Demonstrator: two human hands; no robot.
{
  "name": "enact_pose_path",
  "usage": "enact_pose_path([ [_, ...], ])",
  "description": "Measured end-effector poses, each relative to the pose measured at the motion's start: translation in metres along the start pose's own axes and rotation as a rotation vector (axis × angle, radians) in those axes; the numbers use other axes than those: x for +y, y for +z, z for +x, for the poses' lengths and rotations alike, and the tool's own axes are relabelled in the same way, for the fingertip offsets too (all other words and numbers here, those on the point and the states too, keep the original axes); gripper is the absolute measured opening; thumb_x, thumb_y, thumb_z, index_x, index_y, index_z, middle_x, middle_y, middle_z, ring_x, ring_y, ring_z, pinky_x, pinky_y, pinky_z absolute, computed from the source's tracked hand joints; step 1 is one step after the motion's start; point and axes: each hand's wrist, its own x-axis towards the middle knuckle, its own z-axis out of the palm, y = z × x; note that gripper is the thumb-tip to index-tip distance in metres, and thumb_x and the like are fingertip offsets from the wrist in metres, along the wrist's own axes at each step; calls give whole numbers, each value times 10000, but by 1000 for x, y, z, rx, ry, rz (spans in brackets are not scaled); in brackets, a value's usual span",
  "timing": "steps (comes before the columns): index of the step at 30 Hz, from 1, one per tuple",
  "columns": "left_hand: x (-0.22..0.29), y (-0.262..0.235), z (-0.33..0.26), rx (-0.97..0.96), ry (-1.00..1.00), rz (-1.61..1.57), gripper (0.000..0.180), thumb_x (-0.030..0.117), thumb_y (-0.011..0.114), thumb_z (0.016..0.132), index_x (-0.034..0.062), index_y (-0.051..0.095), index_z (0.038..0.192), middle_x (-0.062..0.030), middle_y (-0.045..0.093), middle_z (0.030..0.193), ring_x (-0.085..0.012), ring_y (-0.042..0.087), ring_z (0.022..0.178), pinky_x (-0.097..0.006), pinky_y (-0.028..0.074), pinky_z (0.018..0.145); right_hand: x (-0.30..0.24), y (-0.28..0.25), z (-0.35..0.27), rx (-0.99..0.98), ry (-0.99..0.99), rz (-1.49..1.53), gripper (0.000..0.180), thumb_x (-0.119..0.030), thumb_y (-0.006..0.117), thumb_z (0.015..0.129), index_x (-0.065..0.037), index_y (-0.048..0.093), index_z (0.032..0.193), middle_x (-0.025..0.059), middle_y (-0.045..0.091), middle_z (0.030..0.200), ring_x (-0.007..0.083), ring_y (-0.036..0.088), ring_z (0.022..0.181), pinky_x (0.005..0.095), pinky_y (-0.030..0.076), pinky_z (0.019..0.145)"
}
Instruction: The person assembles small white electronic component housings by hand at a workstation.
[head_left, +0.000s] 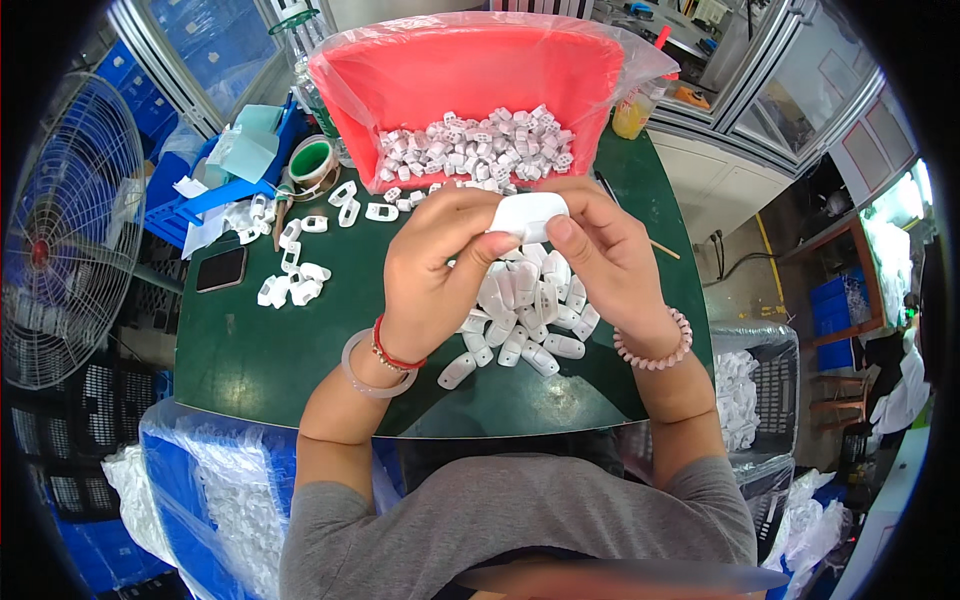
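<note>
Between both hands I hold a smooth white plastic housing (530,212), raised over the table. My left hand (445,245) pinches its left end between thumb and fingers. My right hand (605,245) grips the other end, with the thumb on the near face. Fingertips behind the housing are hidden. Below the hands lies a pile of white oblong plastic shells (535,310), several with small dark holes. Beyond them a red bin (470,75), lined with clear plastic, lies open toward me with many small white parts (480,145) heaped in it.
White frame-like pieces (290,255) lie left on the green table (330,345). Around them are a phone (221,269), a green-lined tape roll (312,162) and a blue tray (185,200). A fan (70,230) stands at far left; a crate (775,390) of white parts sits right.
</note>
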Motion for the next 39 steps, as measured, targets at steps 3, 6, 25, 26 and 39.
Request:
enact_pose_path([
  [3, -2, -3, -1, 55, -109, -152, 137, 50, 620, 784, 4, 634, 912, -88, 609, 880, -180, 559, 803, -274, 434, 714, -3, 0, 2, -49, -36, -80, 253, -124, 539, 870, 15, 520, 1081, 78, 489, 1078, 139, 488, 958, 280, 405, 822],
  [6, -7, -9, 0, 75, -194, -211, 147, 75, 616, 805, -5, 631, 927, -84, 604, 887, -156, 548, 829, -263, 428, 740, -3, -2, 0, -109, -57, -242, 283, -50, 516, 854, 10, 487, 1128, 65, 495, 1114, 136, 462, 1016, 277, 367, 866],
  [25, 0, -7, 1, 46, -426, -534, 171, 92, 572, 854, -20, 610, 978, -51, 554, 965, -103, 518, 878, -231, 416, 768, 0, -5, 6, 41, 57, -91, 239, -197, 530, 891, 2, 549, 1022, 39, 539, 971, 95, 502, 865, 234, 409, 744],
  [26, -1, -5, 0, 27, -416, -557, 164, 81, 576, 848, -19, 611, 973, -53, 550, 978, -109, 520, 898, -236, 421, 777, 0, -4, 5, -3, 110, 30, 248, -201, 537, 887, 8, 552, 1019, 22, 531, 973, 100, 496, 854, 235, 403, 754],
  [39, -6, -12, 5, -138, -547, -482, 156, 103, 584, 843, -20, 622, 932, -54, 561, 981, -112, 516, 886, -244, 426, 765, 16, -9, 8, 79, 108, 105, 173, -138, 559, 866, 27, 610, 875, 20, 520, 949, 92, 466, 852, 215, 377, 753],
])
